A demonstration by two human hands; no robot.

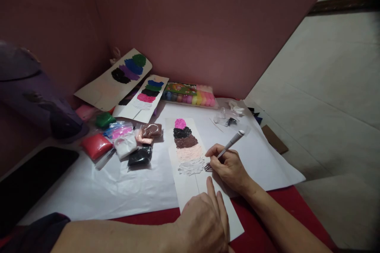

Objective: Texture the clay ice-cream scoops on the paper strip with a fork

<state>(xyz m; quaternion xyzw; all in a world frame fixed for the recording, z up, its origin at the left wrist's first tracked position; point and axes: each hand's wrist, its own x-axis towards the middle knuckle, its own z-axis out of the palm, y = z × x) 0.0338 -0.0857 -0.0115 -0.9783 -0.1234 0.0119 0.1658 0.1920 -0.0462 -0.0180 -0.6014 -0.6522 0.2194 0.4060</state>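
A white card [188, 189] lies on the white sheet, bearing a feather-like shape of textured bands in pink, black, brown, peach and white, with a thin drawn line below. My right hand [230, 168] grips a slim pen-like tool [233, 142] with a striped handle; its tip is hidden by the fingers. Beside the white band, near those fingertips, is a small patch of dark strokes [208, 167]. My left hand [204, 219] presses on the lower part of the card, two fingers stretched out and the others partly hidden.
Small bags of red clay [96, 145], black clay [140, 155] and brown clay [151, 130] lie left of the card. Behind are two decorated cards [114, 81] and a pack of coloured clay [190, 95]. A dark flat object [44, 178] and purple container [41, 99] stand left.
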